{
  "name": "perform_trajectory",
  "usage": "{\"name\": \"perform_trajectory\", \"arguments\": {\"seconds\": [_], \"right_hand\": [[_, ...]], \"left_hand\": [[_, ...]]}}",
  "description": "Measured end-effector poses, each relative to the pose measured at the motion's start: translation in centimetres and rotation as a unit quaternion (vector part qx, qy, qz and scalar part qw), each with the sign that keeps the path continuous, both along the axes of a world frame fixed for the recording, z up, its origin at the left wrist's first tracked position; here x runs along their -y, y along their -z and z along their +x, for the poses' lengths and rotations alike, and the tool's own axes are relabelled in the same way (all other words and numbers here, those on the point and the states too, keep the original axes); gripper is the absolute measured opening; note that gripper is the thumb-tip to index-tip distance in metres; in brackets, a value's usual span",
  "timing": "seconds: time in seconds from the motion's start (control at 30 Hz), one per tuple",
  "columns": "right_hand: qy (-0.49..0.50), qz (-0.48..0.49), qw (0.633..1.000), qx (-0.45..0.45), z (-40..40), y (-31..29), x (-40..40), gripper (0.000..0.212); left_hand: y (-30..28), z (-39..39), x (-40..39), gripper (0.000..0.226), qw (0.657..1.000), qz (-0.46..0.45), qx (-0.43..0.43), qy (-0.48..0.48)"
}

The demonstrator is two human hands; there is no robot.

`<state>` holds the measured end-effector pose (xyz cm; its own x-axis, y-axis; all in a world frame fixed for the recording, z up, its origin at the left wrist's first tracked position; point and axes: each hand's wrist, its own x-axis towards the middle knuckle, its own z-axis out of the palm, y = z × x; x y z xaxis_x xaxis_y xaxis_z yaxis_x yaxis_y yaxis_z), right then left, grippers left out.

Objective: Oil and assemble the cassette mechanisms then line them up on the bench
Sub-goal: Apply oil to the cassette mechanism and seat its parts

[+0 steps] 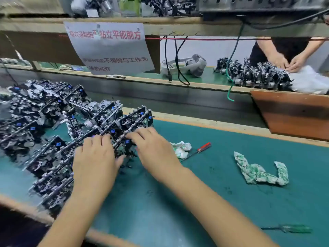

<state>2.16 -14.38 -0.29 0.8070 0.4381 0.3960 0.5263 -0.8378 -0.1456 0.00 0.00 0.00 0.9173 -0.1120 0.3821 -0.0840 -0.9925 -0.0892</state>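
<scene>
Metal mechanisms (124,125) lie under both palm-down hands: left (94,157), right (151,147).

Matt green mat on wood-edged tabletop (231,202), shiny metal and black plastic cassette mechanisms (124,120), crumpled printed cloth rag (258,172), glossy red plastic screwdriver handle (204,147), paper sign (110,49)

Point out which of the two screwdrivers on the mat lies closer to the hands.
The red-handled screwdriver, lying just beyond the right hand beside a crumpled rag. The green-handled screwdriver lies farther off, at the mat's near right.
</scene>
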Motion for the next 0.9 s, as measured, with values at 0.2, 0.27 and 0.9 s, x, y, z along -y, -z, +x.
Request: {"name": "perform_trajectory", "arguments": {"seconds": [0.2,0.27,0.9], "right_hand": [[-0.118,-0.163,0.975,0.090,3.6,0.2,-3.7,0.035],[-0.118,-0.180,0.973,0.084,3.5,-0.3,-3.2,0.031],[-0.045,-0.076,0.975,0.206,-6.3,0.0,9.8,0.024]], "left_hand": [[-0.8,0.5,-1.7,0.030,0.997,0.045,-0.045,-0.036],[-0.7,0.6,-2.0,0.027,0.999,0.018,-0.030,-0.001],[1.9,-1.9,4.8,0.021,0.877,-0.052,0.246,0.410]]}}
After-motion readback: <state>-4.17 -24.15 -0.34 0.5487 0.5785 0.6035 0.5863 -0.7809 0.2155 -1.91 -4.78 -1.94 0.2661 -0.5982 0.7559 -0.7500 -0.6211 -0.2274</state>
